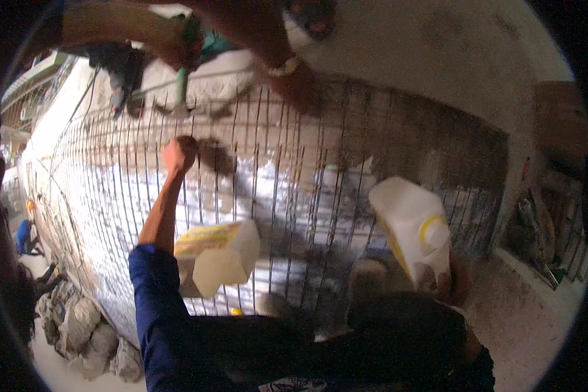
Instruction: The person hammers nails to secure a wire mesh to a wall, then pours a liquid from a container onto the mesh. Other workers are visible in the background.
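Note:
In my right hand point(445, 282), at the lower right, is a white plastic jug point(405, 202) with a yellow ring around its cap. The jug is tilted over the steel bar mesh point(294, 170), and my fingers are partly hidden behind it. My left arm reaches forward over the mesh, and my left hand point(178, 155) is closed like a fist near the bars. What it grips, if anything, is hidden. Beside my left forearm is a second whitish jug point(225, 266) with a yellow label, with no hand visibly on it.
Across from me, another person's arms point(242, 32) reach over the mesh beside a green-handled tool point(181, 85). Grey filled sacks point(85, 330) are piled at the lower left, with a person in blue point(24, 236) beyond. Assorted items point(536, 222) stand at the right.

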The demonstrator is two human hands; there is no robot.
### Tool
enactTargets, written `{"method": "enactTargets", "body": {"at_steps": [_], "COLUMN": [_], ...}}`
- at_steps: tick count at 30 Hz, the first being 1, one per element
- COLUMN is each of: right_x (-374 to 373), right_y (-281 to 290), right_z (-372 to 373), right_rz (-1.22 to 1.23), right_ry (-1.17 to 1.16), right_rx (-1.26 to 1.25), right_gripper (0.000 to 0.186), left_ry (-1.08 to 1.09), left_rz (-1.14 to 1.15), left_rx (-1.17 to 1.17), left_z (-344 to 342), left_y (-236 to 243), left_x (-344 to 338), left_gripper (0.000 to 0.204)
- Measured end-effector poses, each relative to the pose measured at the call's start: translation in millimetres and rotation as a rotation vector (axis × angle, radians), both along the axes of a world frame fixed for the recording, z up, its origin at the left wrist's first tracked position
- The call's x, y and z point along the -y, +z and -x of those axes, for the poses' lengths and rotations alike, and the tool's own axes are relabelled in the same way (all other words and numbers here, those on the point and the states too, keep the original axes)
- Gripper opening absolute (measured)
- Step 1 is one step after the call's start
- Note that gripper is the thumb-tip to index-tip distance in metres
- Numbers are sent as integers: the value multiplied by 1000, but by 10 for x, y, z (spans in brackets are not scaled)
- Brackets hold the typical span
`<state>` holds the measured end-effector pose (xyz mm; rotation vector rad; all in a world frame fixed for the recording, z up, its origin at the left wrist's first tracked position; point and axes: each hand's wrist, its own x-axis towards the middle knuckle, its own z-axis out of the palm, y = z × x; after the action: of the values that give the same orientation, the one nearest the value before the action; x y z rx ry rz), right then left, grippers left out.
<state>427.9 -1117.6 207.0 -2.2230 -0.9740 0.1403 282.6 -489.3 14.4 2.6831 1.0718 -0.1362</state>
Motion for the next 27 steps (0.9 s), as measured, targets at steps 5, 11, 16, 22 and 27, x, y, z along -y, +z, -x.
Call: {"method": "enactTargets", "body": {"at_steps": [5,11,16,22,27], "right_x": [39,19,5,77,115], "right_y": [-22,57,65,38,57], "right_z": [31,41,131,42,20], "right_rz": [14,6,-72,4,22], "right_ry": [-160,-208,-291,-254,-184], "right_rx": [-268,-350,-417,-400,-367], "right_gripper": [47,46,46,48,46], "left_ry": [10,44,7,52,115], "left_rz": [-75,7,-72,38,-18], "left_rx": [-76,67,21,-68,-79], "left_z": [-11,-52,-84,-129,-195], "left_y": [13,91,155,113,132], "left_x": [96,168,270,265,332], "left_gripper": [19,17,18,19,23]}}
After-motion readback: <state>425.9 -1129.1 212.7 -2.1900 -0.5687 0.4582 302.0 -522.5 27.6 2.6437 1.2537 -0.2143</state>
